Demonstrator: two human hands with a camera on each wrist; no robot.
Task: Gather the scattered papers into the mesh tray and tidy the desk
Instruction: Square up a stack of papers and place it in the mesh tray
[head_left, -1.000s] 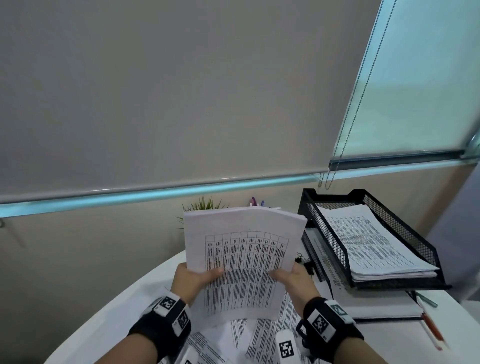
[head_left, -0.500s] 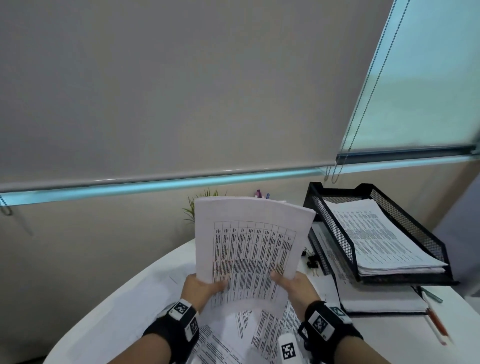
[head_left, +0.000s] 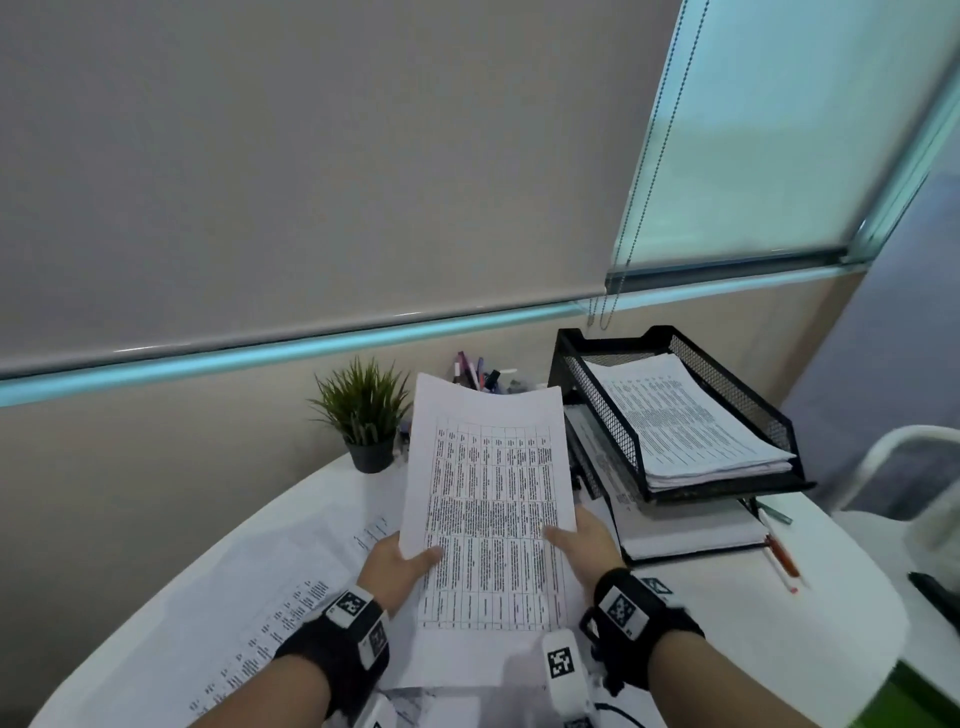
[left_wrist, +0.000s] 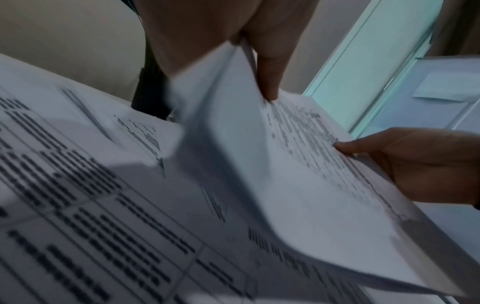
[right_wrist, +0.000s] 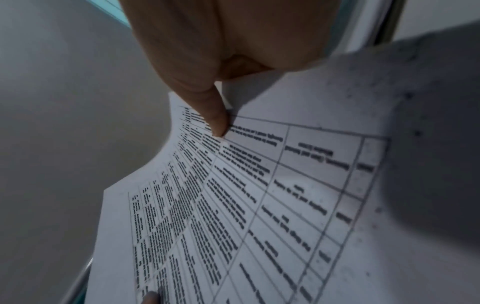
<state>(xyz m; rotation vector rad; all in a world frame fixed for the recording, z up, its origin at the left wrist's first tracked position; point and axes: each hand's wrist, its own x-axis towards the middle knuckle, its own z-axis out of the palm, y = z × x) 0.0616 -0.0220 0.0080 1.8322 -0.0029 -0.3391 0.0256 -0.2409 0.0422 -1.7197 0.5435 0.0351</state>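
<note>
I hold a stack of printed papers (head_left: 488, 499) (left_wrist: 298, 164) (right_wrist: 233, 205) above the white desk (head_left: 779, 639), tilted away from me. My left hand (head_left: 400, 564) grips its left edge, thumb on top. My right hand (head_left: 582, 543) grips the right edge the same way, thumb (right_wrist: 213, 117) pressing the printed table. The black mesh tray (head_left: 748, 400) stands at the right rear of the desk with a pile of sheets (head_left: 685, 415) in its upper tier. More loose papers (head_left: 291, 587) lie on the desk under and left of my hands.
A small potted plant (head_left: 363, 410) and a cup of pens (head_left: 480, 371) stand behind the held stack. A notebook (head_left: 691, 535) lies under the tray, with pens (head_left: 779, 556) beside it. A white chair (head_left: 904, 467) is at the right.
The stack has tipped from nearly upright to leaning away from me and has narrowed into a neater pile. The view has swung down and left, showing the plant and more desk.
</note>
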